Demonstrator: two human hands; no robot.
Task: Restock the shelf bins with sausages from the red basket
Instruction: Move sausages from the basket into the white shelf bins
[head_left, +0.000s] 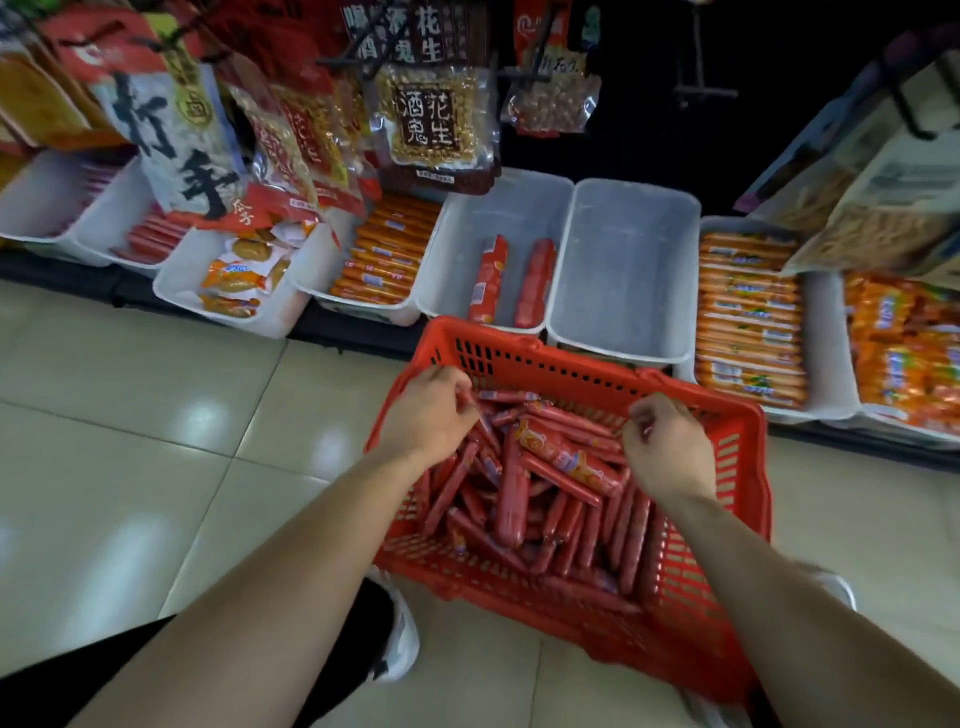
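Both hands' fingers (460, 395) among basket sausages (540, 467)

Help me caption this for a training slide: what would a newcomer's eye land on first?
The red basket on the floor, heaped with red sausages, dominates the centre, with the left hand and right hand both reaching into it. Just behind it sit two white bins: one holds only two sausages, the other none.

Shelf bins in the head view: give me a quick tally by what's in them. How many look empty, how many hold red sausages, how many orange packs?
Empty white bin: 1
Bin with two large red sausages: 1
Bin of thin red sausages: 1
Bins of orange sausage packs: 3
Bin of snack packets: 1
Far-left bin, contents unclear: 1
Total: 8 bins
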